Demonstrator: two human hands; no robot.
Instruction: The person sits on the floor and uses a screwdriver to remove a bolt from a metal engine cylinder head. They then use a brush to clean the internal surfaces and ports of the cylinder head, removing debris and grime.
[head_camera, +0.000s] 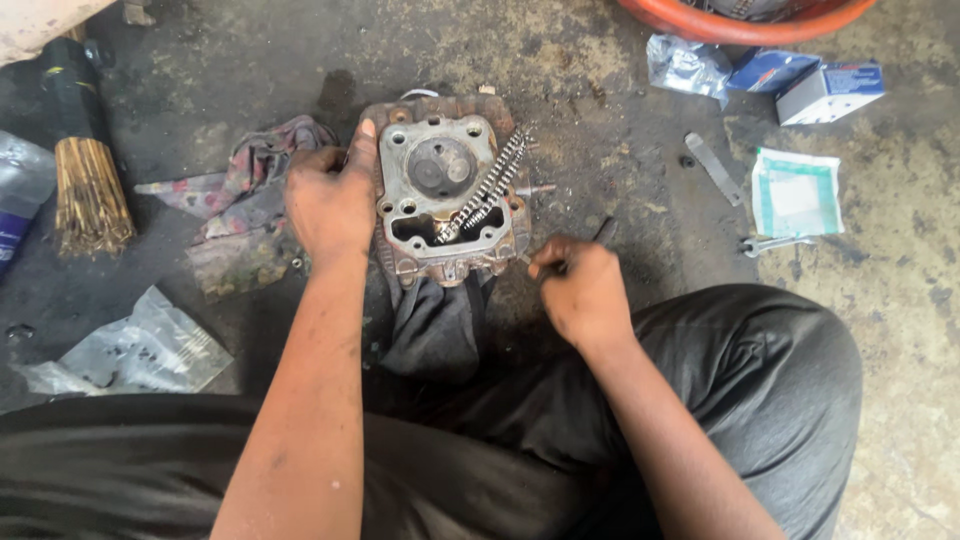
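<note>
Your left hand (328, 200) grips the engine head (447, 200), your right hand (582, 290) pinches a dark tool (604, 231); a slip could knock the loose chain (487, 190) off.

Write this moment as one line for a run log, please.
left hand: steadies engine cylinder head | right hand: grips dark tool | chain: lies across head | floor: oily concrete

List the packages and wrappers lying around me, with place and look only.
Small box: upper right, white and blue carton.
Foil bag: left of the box, crumpled silver.
Flat packet: right of the cylinder head, white with green edge.
Clear plastic bag: lower left, crumpled.
</note>
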